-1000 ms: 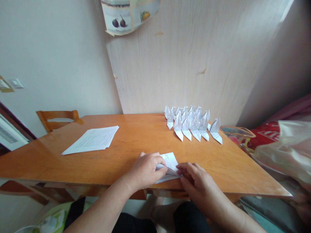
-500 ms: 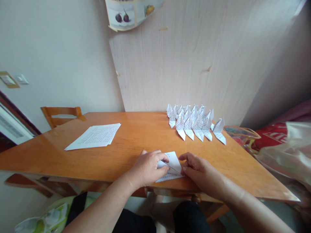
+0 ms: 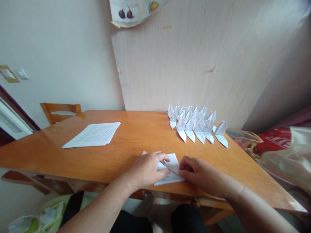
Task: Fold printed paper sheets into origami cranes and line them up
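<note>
A partly folded sheet of printed paper (image 3: 173, 161) lies at the table's near edge, with a blank flap on top and a printed strip along the near side. My left hand (image 3: 152, 166) rests over its left part and holds it down, thumb and forefinger curved onto the paper with a gap between them. At the right corner, my right hand (image 3: 194, 170) has its fingers curled together and pinches the paper's edge. The paper under my left palm is hidden.
Several folded paper figures (image 3: 199, 127) stand in rows at the back right. A stack of printed sheets (image 3: 93, 134) lies on the wooden table (image 3: 136, 129) at left. Beyond are a chair (image 3: 60, 110) and, at right, bags (image 3: 279, 142).
My right hand's fingers have closed in against the paper's right corner. The left hand stays on the paper. The whole view has shifted slightly.
</note>
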`<state>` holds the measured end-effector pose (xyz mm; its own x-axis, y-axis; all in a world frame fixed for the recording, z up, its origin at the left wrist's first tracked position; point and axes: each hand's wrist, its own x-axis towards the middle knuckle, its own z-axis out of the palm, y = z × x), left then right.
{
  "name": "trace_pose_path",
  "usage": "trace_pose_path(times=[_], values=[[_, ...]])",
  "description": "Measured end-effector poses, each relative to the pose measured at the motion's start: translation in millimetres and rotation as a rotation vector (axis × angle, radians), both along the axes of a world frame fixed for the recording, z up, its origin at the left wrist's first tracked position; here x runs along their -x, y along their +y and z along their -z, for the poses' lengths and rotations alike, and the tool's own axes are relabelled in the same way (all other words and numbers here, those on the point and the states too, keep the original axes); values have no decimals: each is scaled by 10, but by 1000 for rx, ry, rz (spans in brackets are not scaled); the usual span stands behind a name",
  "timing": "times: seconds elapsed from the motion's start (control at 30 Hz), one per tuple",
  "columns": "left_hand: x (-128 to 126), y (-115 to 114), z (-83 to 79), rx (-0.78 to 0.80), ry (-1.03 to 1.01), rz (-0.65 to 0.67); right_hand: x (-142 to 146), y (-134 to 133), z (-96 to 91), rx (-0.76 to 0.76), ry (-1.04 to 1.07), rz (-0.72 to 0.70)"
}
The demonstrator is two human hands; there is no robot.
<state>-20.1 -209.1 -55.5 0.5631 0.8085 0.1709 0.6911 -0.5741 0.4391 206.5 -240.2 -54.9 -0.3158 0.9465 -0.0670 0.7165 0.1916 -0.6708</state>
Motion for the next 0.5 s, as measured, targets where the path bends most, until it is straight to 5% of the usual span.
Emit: trace_pose_path(times=[0.5], values=[[-3, 18, -3, 37, -18, -15, 59, -12, -39, 36, -127, 6]])
